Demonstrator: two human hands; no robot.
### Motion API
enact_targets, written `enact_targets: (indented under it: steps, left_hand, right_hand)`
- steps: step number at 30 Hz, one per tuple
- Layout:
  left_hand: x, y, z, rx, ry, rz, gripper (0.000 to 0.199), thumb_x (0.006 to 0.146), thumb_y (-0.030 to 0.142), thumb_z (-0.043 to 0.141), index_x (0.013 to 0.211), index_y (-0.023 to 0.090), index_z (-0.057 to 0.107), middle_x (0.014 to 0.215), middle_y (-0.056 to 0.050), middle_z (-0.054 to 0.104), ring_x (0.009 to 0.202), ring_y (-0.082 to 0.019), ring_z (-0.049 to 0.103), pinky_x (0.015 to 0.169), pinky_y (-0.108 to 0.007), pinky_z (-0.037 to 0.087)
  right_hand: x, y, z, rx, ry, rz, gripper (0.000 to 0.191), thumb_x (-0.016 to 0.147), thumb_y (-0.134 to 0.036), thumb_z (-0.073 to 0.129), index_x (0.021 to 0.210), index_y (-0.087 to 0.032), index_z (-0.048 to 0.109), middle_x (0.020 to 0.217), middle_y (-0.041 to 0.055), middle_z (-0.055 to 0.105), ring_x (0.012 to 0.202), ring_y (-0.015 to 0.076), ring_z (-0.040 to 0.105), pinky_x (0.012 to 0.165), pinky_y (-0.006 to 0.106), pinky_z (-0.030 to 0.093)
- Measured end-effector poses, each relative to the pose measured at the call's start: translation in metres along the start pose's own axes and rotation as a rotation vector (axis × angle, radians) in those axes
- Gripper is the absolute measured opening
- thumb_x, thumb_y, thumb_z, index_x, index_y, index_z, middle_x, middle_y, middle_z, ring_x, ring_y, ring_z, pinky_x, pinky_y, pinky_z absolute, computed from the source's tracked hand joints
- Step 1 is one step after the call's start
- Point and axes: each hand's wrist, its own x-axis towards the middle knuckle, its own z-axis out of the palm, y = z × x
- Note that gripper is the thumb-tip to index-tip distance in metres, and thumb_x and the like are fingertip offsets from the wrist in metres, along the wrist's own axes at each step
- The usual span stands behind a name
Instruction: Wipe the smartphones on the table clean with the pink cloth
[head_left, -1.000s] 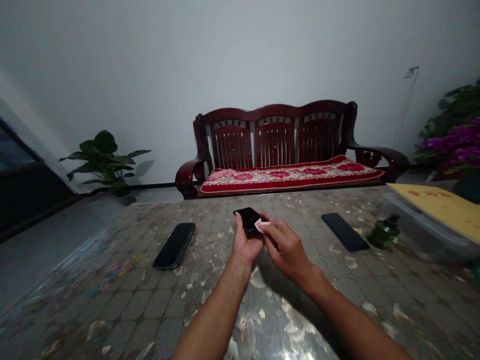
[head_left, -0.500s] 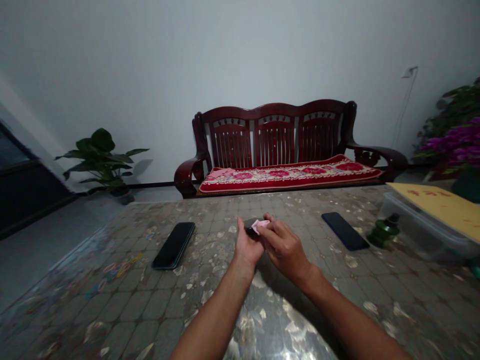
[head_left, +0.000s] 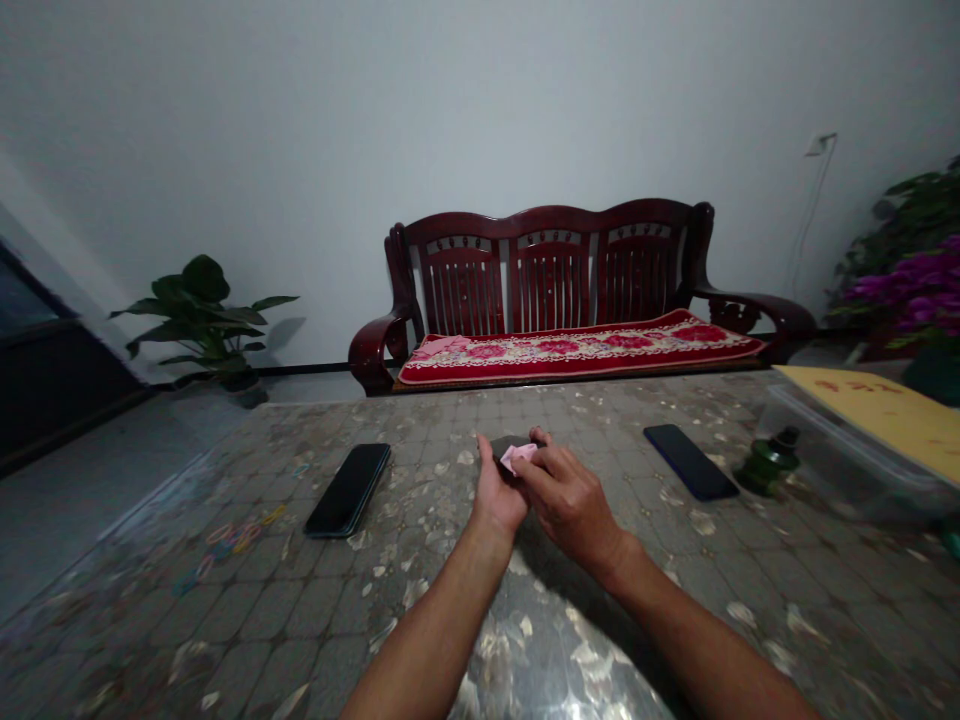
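Observation:
My left hand (head_left: 498, 497) is closed around a dark flat object (head_left: 510, 442), held above the table at the middle of the view. Its shape resembles a phone, but too little of it shows to be sure. In my right hand (head_left: 574, 498) a small pink cloth (head_left: 517, 457) is pinched between the fingers and lies against the face of the dark object. The cloth and my right fingers cover much of that face.
On the patterned table (head_left: 315, 620), a black phone (head_left: 348, 490) lies left, near several coloured bands (head_left: 240, 538). Another phone (head_left: 690, 461), a green bottle (head_left: 768, 463) and a clear plastic box (head_left: 847, 470) under yellow paper (head_left: 877, 415) are right. A wooden bench (head_left: 551, 270) stands behind.
My right hand and the pink cloth have shifted slightly over the dark object, showing more of its far edge. The dark object's tilt has changed a little.

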Motion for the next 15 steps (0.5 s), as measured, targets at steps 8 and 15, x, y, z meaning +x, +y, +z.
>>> enact_targets:
  steps: [8,15]
  left_hand:
    - [-0.0021,-0.0003,0.0045,-0.084,0.045,0.01,0.081,0.102,0.067,0.03,0.135,-0.003,0.056,0.084,-0.017,0.073,0.074,-0.025,0.073,0.07,-0.033,0.063]
    - [-0.0023,-0.0012,0.0046,-0.09,0.035,-0.011,0.078,0.101,0.067,0.033,0.133,0.0,0.058,0.085,-0.016,0.072,0.076,-0.025,0.072,0.069,-0.032,0.063]
  right_hand:
    - [-0.0009,0.009,-0.0062,-0.047,-0.004,0.071,0.028,0.098,-0.012,0.052,0.119,-0.019,0.068,0.098,0.0101,0.068,0.092,0.0223,0.065,0.083,0.033,0.057]
    - [-0.0013,0.0085,-0.0052,-0.02,-0.016,0.031,0.029,0.098,-0.011,0.051,0.12,-0.019,0.068,0.1,0.0106,0.069,0.096,0.023,0.066,0.085,0.035,0.058]
